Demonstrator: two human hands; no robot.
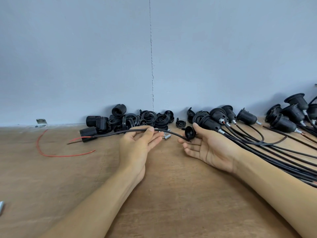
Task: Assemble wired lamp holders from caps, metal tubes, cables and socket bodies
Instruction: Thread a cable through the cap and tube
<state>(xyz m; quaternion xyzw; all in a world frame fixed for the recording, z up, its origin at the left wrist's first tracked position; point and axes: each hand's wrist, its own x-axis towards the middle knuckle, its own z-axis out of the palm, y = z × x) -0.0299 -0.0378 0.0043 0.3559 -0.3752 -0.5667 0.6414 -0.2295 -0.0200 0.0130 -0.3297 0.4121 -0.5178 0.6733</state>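
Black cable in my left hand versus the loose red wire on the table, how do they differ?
The black cable is thicker, pinched and lifted by the left hand; the red wire is thin, lying loose on the table. Both curve.

A brown wooden desk (164, 200) with a worn, streaky grain filled the lower part of the view. Along its far edge rose a plain, pale blue-grey wall (77, 57). A thin vertical seam (151, 66), rough and chipped in places, ran down the wall to the desk's far edge near its middle. Toward the far left, a small metal bracket (41, 122) sat where wall and desk met. A pale, dusty strip (17, 125) followed that joint leftward.
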